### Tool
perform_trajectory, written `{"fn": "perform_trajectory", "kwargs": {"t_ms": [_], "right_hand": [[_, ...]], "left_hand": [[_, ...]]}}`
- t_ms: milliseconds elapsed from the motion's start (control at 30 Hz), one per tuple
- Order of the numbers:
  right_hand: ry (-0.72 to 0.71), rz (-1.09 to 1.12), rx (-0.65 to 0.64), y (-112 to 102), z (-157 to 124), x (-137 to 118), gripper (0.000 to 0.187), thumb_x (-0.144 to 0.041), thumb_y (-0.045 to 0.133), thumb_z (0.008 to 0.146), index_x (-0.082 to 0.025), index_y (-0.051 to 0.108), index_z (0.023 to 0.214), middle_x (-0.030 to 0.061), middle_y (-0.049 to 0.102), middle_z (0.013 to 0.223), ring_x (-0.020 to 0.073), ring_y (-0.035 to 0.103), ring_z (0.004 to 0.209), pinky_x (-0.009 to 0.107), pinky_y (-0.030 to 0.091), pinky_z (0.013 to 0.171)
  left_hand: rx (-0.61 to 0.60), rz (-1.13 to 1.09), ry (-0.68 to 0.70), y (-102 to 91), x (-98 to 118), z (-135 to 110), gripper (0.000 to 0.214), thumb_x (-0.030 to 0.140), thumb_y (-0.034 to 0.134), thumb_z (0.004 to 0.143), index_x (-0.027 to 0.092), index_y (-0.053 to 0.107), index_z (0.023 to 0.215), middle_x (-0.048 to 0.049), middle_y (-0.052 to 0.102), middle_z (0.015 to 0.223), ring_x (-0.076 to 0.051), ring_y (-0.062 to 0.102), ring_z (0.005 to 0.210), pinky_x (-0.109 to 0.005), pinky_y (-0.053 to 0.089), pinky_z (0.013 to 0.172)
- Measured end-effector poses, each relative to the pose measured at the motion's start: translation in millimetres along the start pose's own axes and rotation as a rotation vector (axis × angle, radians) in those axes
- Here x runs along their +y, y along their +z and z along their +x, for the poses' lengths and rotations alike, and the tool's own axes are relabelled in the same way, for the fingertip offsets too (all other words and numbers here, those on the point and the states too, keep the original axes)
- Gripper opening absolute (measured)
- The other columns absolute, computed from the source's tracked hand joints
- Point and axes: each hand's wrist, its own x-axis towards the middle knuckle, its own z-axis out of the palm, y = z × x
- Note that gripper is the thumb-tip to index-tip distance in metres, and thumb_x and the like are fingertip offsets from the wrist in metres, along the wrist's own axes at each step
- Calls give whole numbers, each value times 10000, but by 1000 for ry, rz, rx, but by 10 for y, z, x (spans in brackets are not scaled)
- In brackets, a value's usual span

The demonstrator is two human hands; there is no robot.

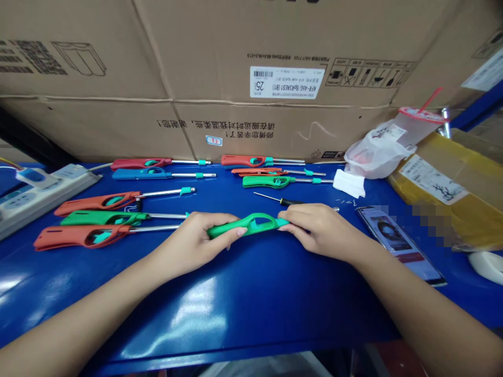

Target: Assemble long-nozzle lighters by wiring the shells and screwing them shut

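Above the blue tabletop I hold a green long-necked gas lighter (228,228) level between both hands. My left hand (196,238) wraps its handle end, the thumb lying along the side below the trigger opening. At the front, my right hand (318,225) pinches the turquoise collar; any metal tube beyond it is hidden by the fingers. Behind my right hand lies a thin screwdriver (271,198) with a dark handle, partly covered. Left of my left hand, red lighters (78,236) and another green lighter (98,217) lie side by side.
More lighters (263,181) lie along a cardboard box (220,52) at the back. A power strip (39,193) sits at left. On the right are a phone (404,246), white paper (349,183), a bagged cup (377,152), a taped parcel (451,183) and a white object (487,266).
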Motion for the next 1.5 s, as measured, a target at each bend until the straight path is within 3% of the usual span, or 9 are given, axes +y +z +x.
{"fn": "perform_trajectory", "kwargs": {"t_ms": [167, 367, 533, 833, 1000, 1100, 1167, 1300, 1500], "right_hand": [[63, 20, 29, -77, -4, -23, 235, -301, 524, 1054, -177, 713, 1119, 101, 768, 1016, 222, 710, 899, 343, 551, 804], [87, -22, 45, -105, -11, -29, 251, -309, 524, 1056, -174, 716, 1144, 117, 762, 1062, 237, 706, 950, 364, 553, 841], [47, -104, 26, -71, -8, -17, 288, -292, 479, 1066, -149, 727, 1093, 120, 766, 1005, 236, 693, 876, 351, 533, 764], [115, -158, -89, -89, 7, -30, 309, -282, 454, 1064, -154, 733, 1033, 115, 760, 978, 233, 682, 824, 332, 464, 700], [94, -200, -31, -103, 14, -147, 262, -282, 504, 1055, -166, 737, 1026, 69, 757, 920, 210, 682, 809, 313, 428, 685], [24, -264, 23, -44, 42, -311, 248, -270, 528, 1049, -144, 741, 1033, 68, 762, 920, 214, 682, 793, 331, 412, 673], [-13, -314, 37, 7, 58, -421, 216, -239, 549, 1033, -136, 739, 1030, 70, 759, 918, 216, 670, 766, 344, 397, 661], [-9, -316, -22, 58, 63, -535, 147, -211, 582, 1005, -166, 711, 952, 40, 707, 830, 216, 634, 711, 353, 363, 634], [54, -216, -183, 25, 73, -510, 157, -172, 558, 1008, -194, 662, 893, 26, 691, 845, 213, 628, 752, 345, 347, 649]], "left_hand": [[45, 205, 183, -5, -24, -3, 375, 467, 520, 1042, 229, 716, 1256, -47, 730, 1022, -185, 671, 885, -267, 516, 816], [69, 274, 226, 16, -95, 6, 390, 465, 466, 1067, 196, 657, 1275, -76, 666, 1129, -209, 654, 1022, -314, 515, 936], [59, 243, 238, 57, -110, 0, 369, 437, 465, 1078, 197, 654, 1284, -64, 659, 1108, -195, 650, 996, -299, 509, 925], [54, 233, 264, 87, -120, -7, 358, 401, 450, 1090, 203, 665, 1296, -55, 673, 1095, -182, 662, 993, -279, 505, 900], [54, 437, 290, 57, -17, -31, 355, 387, 490, 1062, 190, 664, 1300, -71, 713, 1081, -217, 686, 960, -336, 515, 845], [116, 622, 383, 119, 50, -54, 366, 424, 600, 1009, 184, 672, 1275, -69, 748, 1056, -263, 698, 949, -386, 498, 807], [152, 665, 459, 180, 67, -68, 332, 394, 558, 1045, 162, 670, 1254, -66, 759, 1020, -242, 708, 897, -361, 498, 756], [147, 597, 522, 254, 53, -95, 281, 272, 480, 1081, 121, 658, 1237, -66, 751, 997, -194, 721, 866, -298, 530, 734], [81, 541, 455, 287, 61, -103, 272, 312, 524, 1067, 150, 650, 1247, -37, 727, 967, -184, 720, 832, -287, 534, 717]]}}
